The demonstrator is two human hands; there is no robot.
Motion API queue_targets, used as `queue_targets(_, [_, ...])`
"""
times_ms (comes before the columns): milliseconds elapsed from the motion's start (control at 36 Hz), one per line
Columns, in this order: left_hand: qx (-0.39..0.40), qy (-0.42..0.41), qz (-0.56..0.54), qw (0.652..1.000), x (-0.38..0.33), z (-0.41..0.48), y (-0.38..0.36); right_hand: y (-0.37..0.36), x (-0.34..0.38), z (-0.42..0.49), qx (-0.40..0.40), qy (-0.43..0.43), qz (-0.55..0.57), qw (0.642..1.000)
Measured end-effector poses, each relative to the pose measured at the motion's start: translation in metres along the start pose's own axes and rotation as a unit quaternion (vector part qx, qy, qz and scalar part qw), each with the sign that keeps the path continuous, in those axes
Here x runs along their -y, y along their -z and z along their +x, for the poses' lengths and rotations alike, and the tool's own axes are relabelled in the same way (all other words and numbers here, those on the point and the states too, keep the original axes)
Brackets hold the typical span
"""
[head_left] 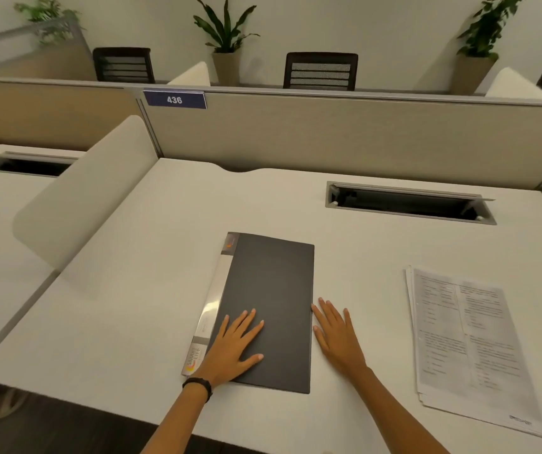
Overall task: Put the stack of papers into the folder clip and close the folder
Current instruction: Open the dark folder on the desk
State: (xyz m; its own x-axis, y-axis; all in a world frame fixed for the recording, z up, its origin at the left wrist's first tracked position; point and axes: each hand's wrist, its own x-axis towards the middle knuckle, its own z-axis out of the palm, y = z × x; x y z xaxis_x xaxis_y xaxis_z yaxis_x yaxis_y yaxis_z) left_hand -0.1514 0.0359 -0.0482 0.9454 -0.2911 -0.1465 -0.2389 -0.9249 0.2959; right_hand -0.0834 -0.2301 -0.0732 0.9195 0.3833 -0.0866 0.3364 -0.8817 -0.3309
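Note:
A dark grey folder lies closed and flat on the white desk, its labelled spine on the left. My left hand rests palm down on the folder's near left corner, fingers spread. Flat on the desk, my right hand touches the folder's right edge with its fingertips. A stack of printed papers lies on the desk to the right, apart from both hands. The folder's clip is hidden inside.
An open cable slot is set into the desk behind the papers. A beige partition with a "436" sign bounds the far side. A white side divider stands at the left. Chairs and plants are beyond.

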Motion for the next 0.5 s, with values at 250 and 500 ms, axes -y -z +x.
queue_targets(250, [0.035, -0.022, -0.001, 0.999, -0.003, -0.017, -0.001, 0.001, -0.002, -0.006, -0.033, 0.022, 0.03, 0.999])
queue_targets(500, [-0.006, -0.009, 0.01, 1.0, 0.004, -0.031, -0.004, 0.006, 0.001, -0.011, -0.037, 0.025, 0.055, 0.997])
